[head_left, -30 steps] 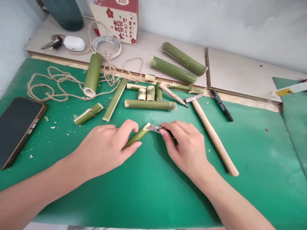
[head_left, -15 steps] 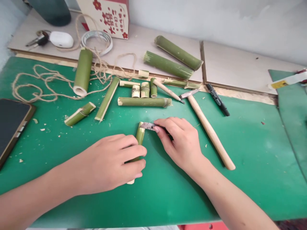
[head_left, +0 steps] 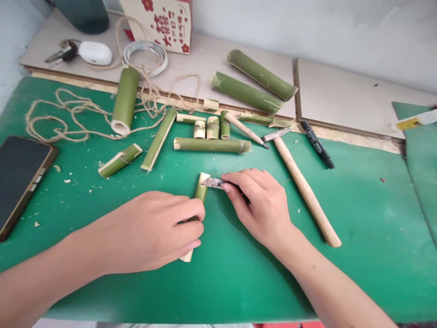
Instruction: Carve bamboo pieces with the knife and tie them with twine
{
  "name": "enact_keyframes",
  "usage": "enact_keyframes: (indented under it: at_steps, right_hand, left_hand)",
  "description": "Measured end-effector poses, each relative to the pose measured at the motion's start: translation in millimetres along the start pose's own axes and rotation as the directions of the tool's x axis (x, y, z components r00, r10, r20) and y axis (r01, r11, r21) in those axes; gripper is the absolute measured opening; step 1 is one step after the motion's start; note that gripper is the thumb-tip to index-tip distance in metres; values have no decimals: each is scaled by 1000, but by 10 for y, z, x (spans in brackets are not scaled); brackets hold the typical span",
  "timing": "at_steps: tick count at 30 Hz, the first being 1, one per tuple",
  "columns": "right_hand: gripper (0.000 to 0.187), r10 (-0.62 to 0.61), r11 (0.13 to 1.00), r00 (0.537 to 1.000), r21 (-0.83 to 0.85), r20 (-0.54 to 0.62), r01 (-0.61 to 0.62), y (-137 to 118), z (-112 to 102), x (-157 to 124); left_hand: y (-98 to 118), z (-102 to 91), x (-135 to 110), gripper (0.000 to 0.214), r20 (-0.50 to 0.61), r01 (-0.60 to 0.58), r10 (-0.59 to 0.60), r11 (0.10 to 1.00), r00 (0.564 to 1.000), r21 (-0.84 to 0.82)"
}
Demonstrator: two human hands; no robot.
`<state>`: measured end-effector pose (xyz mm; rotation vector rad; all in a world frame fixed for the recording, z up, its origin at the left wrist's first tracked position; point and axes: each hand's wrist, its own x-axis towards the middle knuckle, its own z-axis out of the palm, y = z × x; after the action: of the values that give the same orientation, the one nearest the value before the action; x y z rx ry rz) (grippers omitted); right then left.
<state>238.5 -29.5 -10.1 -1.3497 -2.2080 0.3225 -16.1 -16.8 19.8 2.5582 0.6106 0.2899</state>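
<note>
Bamboo piece [head_left: 200, 193] lies on the green mat [head_left: 239, 282] in front of us, near its middle, running almost straight away from us with its pale cut end farthest off. Our left hand [head_left: 153, 232] is wrapped around its nearer part, fingers curled over the top and pressing it down on the mat, so only the far end and a pale tip under our fingers show. Our right hand [head_left: 262, 205] pinches a small knife [head_left: 213, 183]. The thumb and forefinger are closed on the handle, and the metal blade points left, its tip touching the far end of the bamboo piece.

Just right of that hand a hammer [head_left: 303, 187] lies slantwise on the mat, its head away from us, and a black marker [head_left: 317, 143] lies beyond it. Behind the bamboo piece we see a long thin bamboo stick [head_left: 211, 145] lying crosswise, three short stubs [head_left: 212, 128] beyond it, and a split strip [head_left: 159, 139] to their left. Farther left are a short offcut [head_left: 119, 160] and a thick bamboo tube [head_left: 125, 99] lying across a tangle of twine [head_left: 68, 118]. A phone [head_left: 18, 177] lies face up at the left edge. Two broad bamboo halves [head_left: 246, 92] lie on the wooden board behind the mat.
</note>
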Motion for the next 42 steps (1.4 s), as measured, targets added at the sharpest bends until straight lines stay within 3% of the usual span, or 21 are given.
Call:
enact_keyframes:
  at_steps: [3,5,9,11,13,25,42]
  right_hand:
    - [9,-20,999,1000,33,10,20,-4,-1,18]
    - [10,-30,998,999,57,21,28,-2,-2,29]
    - [9,-11,997,999,71,45,7,5,1,36]
    - [10,-2,997,999,75,54,-2,5,3,36]
    - [10,3,997,998,79,59,-8,3,4,35]
    - [8,-8,998,999,61,31,6,-14,16,38]
    - [11,-101,977,976,202,193,61,40,-75,69]
  left_hand:
    - [-33,-12,24,12,29,-8,8,1000,1000,-7]
    - [-56,-17,38,21,-4,93,-93,995,996,-21]
    - [-87,9,55,69,-61,281,-285,957,957,-68]
    - [-94,35,56,99,-64,319,-325,943,943,-89]
    - [-100,59,48,114,-52,340,-347,935,937,-103]
    - [-189,44,16,114,29,340,-340,925,940,-168]
    - [-217,55,5,114,39,322,-320,934,947,-154]
